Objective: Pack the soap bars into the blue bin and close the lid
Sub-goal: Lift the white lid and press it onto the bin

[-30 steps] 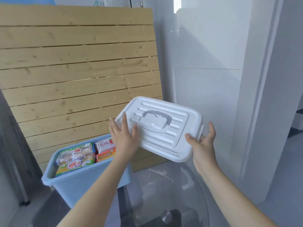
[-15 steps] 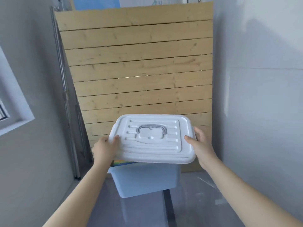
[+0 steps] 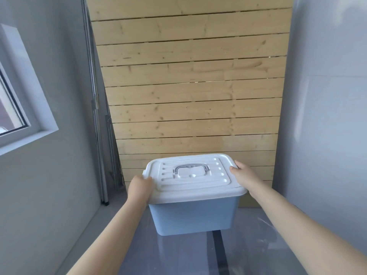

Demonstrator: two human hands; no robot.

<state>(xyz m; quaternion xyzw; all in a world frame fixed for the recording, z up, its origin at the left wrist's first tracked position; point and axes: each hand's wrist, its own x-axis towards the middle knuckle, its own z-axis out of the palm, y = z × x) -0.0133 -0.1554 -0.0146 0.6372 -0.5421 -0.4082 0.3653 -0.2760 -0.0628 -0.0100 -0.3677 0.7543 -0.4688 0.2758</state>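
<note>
Squarely at the centre of a glass-topped table [image 3: 198,259], a pale blue bin [image 3: 193,215] sits capped by its white lid [image 3: 194,181], a ribbed panel with a grey handle [image 3: 191,168] folded flat in a recess. A person's left hand [image 3: 139,187] grips the lid's edge at 9 o'clock, fingers [image 3: 147,180] curled over the rim; the right hand [image 3: 246,175] holds the edge at 3 o'clock, thumb on top, fingers wrapped underneath. Whether the lid is snapped fully down cannot be told. A slatted wooden panel [image 3: 188,86] stands at 12 o'clock, a window frame [image 3: 23,108] at 9 o'clock.
</note>
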